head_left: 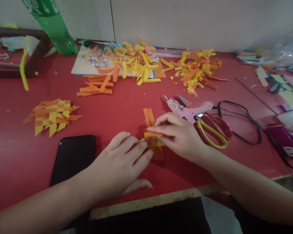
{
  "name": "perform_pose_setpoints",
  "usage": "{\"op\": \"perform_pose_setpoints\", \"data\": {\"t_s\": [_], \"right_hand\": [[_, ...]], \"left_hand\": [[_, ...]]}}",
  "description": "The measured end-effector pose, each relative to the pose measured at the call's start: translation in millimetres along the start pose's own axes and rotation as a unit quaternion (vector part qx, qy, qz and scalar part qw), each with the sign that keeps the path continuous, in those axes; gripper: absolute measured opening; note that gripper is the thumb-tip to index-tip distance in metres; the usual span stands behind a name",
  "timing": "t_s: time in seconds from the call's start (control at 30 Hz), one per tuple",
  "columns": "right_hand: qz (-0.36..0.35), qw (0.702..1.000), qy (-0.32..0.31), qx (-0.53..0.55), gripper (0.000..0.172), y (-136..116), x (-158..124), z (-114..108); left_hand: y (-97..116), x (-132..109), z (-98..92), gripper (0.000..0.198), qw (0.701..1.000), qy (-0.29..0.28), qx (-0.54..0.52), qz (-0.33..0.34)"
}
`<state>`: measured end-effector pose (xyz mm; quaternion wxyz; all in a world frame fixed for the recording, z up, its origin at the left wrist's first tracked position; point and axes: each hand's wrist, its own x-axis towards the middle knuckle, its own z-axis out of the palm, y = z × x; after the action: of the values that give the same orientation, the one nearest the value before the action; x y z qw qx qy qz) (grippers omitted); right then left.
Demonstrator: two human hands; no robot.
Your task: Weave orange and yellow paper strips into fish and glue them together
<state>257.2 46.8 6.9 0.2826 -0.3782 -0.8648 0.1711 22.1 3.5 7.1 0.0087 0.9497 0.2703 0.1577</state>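
Orange paper strips lie upright on the table in front of me, with yellow paper strips crossing them. My right hand pinches an orange paper strip over this crossing, between thumb and fingers. From the left, my left hand lies over the yellow strips with its fingers stretched out, their tips touching the paper. Its fingers hide part of the crossing. Woven yellow and orange paper fish rest to the left, overlapping each other.
A black phone lies beside my left forearm. A pink glue gun and scissors are right of my hands. Behind lie loose orange strips, a heap of paper scraps and a green bottle. The glue gun's cord runs right.
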Motion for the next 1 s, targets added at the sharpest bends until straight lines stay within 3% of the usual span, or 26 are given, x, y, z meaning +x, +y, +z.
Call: {"op": "perform_pose_setpoints", "data": {"t_s": [0.13,0.27,0.43,0.5,0.6,0.67,0.73,0.87,1.0], "right_hand": [[-0.06,0.998,-0.008,-0.007,0.019,-1,1,-1],[-0.085,0.995,-0.04,0.014,0.016,0,2,1],[-0.11,0.993,-0.043,0.008,0.016,4,2,5],[-0.129,0.991,-0.045,-0.009,0.018,6,2,4],[-0.169,0.983,-0.064,-0.028,0.018,8,2,1],[-0.193,0.977,-0.08,-0.034,0.02,9,3,-1],[-0.203,0.974,-0.096,-0.033,0.022,10,3,-2],[-0.197,0.972,-0.124,-0.014,0.022,11,2,-4],[-0.187,0.973,-0.132,-0.009,0.022,11,1,-7]], "left_hand": [[-1,3,-2.3,0.055,1.0,-0.008,-0.004,0.015],[0,5,-4.1,0.052,0.998,-0.008,-0.06,-0.015],[-2,1,-6.7,0.035,0.981,0.073,-0.178,-0.033],[-4,0,-7.9,0.028,0.967,0.096,-0.223,-0.078],[-8,1,-9.1,0.025,0.939,0.091,-0.277,-0.181],[-11,4,-8.5,0.022,0.927,0.089,-0.295,-0.213],[-14,6,-6.6,0.018,0.932,0.092,-0.282,-0.209],[-15,8,0.4,0.009,0.969,0.069,-0.186,-0.149],[-11,5,5.0,0.02,0.992,0.073,-0.075,-0.064]]}}
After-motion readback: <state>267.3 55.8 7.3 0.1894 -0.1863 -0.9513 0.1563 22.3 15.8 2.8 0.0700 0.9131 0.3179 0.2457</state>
